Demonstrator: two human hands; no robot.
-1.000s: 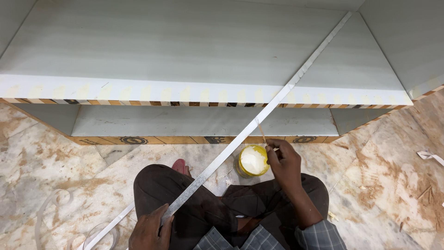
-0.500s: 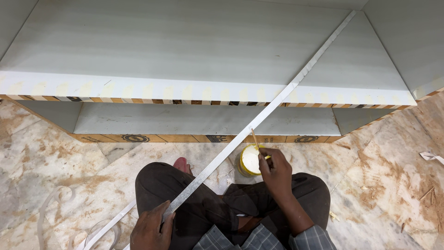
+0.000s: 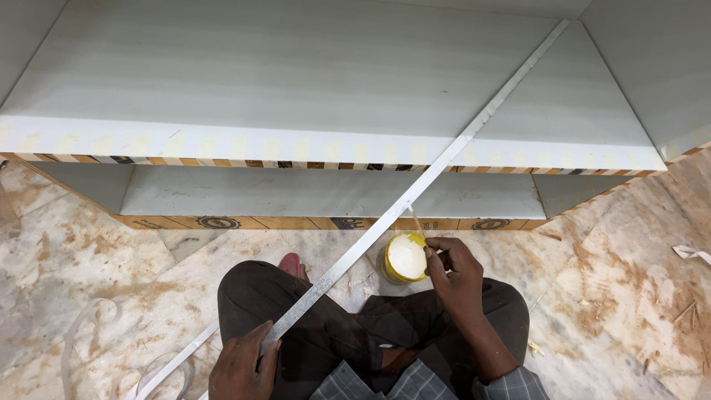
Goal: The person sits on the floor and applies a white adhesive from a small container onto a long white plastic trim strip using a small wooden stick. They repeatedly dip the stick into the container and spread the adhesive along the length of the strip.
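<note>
I sit on the floor with my legs crossed. My left hand (image 3: 241,364) grips the near end of a long thin white strip (image 3: 415,189) that runs diagonally up and to the right across a grey shelf unit (image 3: 296,81). My right hand (image 3: 453,268) holds a thin stick (image 3: 416,221), its lower end over an open yellow tin (image 3: 404,258) full of white paste. The tin stands on the floor just in front of my right knee.
The shelf unit lies on a marble floor (image 3: 81,274), its front edge (image 3: 222,142) showing pale strip and striped plywood. Loose curls of white strip (image 3: 159,363) lie at my left. A small white scrap (image 3: 690,253) lies at the far right.
My right hand has drawn slightly nearer to me with the stick at the tin. The left hand and the strip have stayed put.
</note>
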